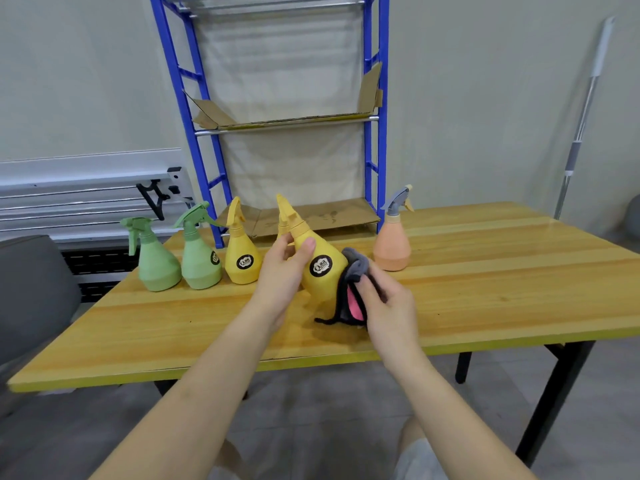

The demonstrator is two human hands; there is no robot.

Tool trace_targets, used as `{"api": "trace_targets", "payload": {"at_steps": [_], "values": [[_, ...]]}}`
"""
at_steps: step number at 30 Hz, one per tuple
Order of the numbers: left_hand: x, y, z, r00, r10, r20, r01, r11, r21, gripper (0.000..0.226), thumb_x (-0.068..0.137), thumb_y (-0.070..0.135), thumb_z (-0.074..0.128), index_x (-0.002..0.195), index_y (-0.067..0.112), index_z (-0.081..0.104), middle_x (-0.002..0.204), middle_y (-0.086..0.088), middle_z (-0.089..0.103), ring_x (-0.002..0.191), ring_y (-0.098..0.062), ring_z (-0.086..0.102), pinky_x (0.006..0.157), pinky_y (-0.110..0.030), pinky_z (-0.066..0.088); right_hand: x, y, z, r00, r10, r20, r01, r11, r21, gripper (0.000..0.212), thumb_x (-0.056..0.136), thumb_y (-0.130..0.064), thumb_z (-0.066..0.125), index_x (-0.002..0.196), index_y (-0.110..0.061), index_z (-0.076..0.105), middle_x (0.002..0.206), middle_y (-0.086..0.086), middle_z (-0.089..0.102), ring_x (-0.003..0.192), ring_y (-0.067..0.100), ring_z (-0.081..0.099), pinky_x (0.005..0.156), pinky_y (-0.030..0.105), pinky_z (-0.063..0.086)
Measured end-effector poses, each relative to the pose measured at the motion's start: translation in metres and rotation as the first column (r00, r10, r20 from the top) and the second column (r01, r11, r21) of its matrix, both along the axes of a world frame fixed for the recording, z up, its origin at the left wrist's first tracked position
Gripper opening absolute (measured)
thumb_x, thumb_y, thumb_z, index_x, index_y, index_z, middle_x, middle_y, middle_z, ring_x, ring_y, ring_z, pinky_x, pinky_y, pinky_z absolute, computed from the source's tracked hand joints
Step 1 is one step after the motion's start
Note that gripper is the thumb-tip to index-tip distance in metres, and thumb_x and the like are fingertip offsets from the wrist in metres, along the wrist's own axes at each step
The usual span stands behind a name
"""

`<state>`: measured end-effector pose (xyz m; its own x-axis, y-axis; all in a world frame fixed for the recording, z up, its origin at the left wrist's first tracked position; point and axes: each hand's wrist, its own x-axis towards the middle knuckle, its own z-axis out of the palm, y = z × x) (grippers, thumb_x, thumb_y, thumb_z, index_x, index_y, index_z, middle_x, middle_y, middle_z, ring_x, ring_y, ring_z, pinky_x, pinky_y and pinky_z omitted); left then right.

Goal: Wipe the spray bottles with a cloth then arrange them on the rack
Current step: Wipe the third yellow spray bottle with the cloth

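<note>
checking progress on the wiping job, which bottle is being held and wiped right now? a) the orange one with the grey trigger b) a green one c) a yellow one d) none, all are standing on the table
c: the left hand grips a tilted yellow bottle near its neck while the right hand presses the grey cloth against its side; the green bottles and the orange bottle stand untouched on the table.

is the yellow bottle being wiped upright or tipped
Tipped. The held yellow bottle leans with its nozzle up-left, gripped at the neck by the left hand, while the right hand presses the cloth against its base.
</note>
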<state>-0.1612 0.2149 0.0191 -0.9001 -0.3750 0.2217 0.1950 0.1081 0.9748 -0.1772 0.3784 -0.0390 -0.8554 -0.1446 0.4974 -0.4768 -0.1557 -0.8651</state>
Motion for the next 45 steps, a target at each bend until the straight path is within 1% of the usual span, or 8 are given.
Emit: {"api": "trace_targets", "payload": {"at_steps": [8,12,15,22,29,37,42,45], "values": [[0.010,0.001,0.006,0.995,-0.064,-0.071,0.062,0.998,-0.022,0.025,0.105,0.030,0.058,0.127,0.022,0.065,0.108,0.004,0.078,0.099,-0.012,0.074,0.073,-0.030,0.063,-0.012,-0.008,0.001,1.000,0.014,0.024,-0.015,0.999,0.035,0.035,0.109,-0.014,0.055,0.139,-0.027,0.068,0.136,-0.013,0.070,0.132,0.003,0.060,0.108,0.022,0.048],[0.013,0.000,0.000,0.985,-0.143,-0.101,0.145,0.989,0.007,0.026,0.105,0.031,0.055,0.129,0.027,0.065,0.120,0.003,0.075,0.111,-0.014,0.071,0.088,-0.037,0.062,-0.013,-0.003,0.007,0.892,0.287,0.350,-0.200,0.943,-0.265,0.031,0.112,-0.027,0.046,0.126,-0.017,0.073,0.119,0.011,0.078,0.108,0.033,0.074,0.091,0.048,0.062],[0.010,0.002,0.001,0.977,-0.194,-0.091,0.197,0.980,0.016,0.028,0.107,0.033,0.052,0.132,0.030,0.063,0.124,0.006,0.074,0.116,-0.013,0.069,0.094,-0.035,0.059,-0.009,0.000,0.011,0.800,0.441,0.406,-0.259,0.865,-0.430,0.036,0.112,-0.031,0.045,0.134,-0.014,0.067,0.126,0.013,0.075,0.109,0.028,0.075,0.085,0.041,0.063],[0.003,0.003,0.002,0.992,-0.100,-0.074,0.088,0.984,-0.157,0.030,0.107,0.039,0.050,0.135,0.038,0.060,0.123,0.009,0.070,0.115,-0.007,0.065,0.095,-0.038,0.059,-0.013,-0.004,-0.004,0.980,0.077,0.182,-0.042,0.981,-0.189,0.034,0.109,-0.029,0.055,0.142,-0.034,0.064,0.134,-0.006,0.072,0.129,0.021,0.065,0.107,0.055,0.054],[0.009,0.016,0.008,0.991,-0.053,-0.125,0.052,0.999,-0.006,0.024,0.099,0.037,0.066,0.119,0.022,0.068,0.110,-0.003,0.076,0.103,-0.023,0.073,0.078,-0.034,0.063,-0.003,-0.011,-0.009,0.940,-0.212,-0.266,0.250,0.961,0.117,0.049,0.103,-0.008,0.063,0.147,-0.028,0.056,0.155,-0.006,0.054,0.147,0.000,0.044,0.119,0.020,0.037],[0.020,0.002,0.012,0.959,-0.247,-0.137,0.246,0.969,-0.023,0.038,0.100,0.033,0.062,0.137,0.022,0.062,0.127,-0.001,0.072,0.122,-0.021,0.066,0.099,-0.047,0.056,-0.008,0.004,0.020,0.847,0.369,0.384,-0.222,0.900,-0.375,0.029,0.110,-0.026,0.049,0.120,-0.016,0.075,0.119,0.012,0.077,0.108,0.030,0.073,0.092,0.047,0.058],[0.015,0.003,0.010,0.975,-0.185,-0.124,0.184,0.983,-0.021,0.050,0.092,0.043,0.064,0.137,0.025,0.052,0.120,-0.001,0.076,0.113,-0.017,0.071,0.094,-0.041,0.058,-0.003,0.001,0.016,0.941,0.216,0.261,-0.137,0.947,-0.290,0.026,0.110,-0.020,0.052,0.121,-0.017,0.075,0.106,0.006,0.079,0.093,0.026,0.075,0.074,0.039,0.063],[0.011,0.003,0.002,0.989,-0.092,-0.116,0.078,0.990,-0.117,0.036,0.098,0.046,0.062,0.128,0.027,0.059,0.116,0.000,0.073,0.110,-0.018,0.070,0.092,-0.043,0.061,-0.005,0.003,0.011,0.988,0.075,0.132,-0.047,0.979,-0.200,0.035,0.107,-0.017,0.058,0.141,-0.020,0.066,0.129,-0.002,0.075,0.124,0.018,0.068,0.104,0.048,0.057]]}}
